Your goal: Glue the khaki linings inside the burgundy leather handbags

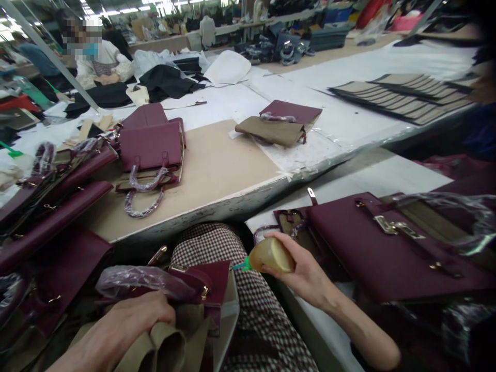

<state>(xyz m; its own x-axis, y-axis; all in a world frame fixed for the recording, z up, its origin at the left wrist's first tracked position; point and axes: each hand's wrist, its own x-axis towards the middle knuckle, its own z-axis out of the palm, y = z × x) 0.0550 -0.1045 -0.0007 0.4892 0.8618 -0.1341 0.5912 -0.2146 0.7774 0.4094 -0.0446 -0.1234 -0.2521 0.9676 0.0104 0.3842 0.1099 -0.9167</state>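
My right hand (306,274) is closed around a small yellowish squeeze bottle (271,254) with a green nozzle that points left at the flap of a burgundy handbag (205,284) on my lap. My left hand (127,323) grips that handbag at its tan lining, next to the plastic-wrapped handle (135,281). My checked trousers (256,305) show beneath the bag.
A finished burgundy handbag (387,248) lies on the low white table at right. More burgundy bags (151,144) and stacked panels (50,206) sit on the beige worktable. A tan and burgundy piece (279,126) lies farther back. A person (101,62) works at the far left.
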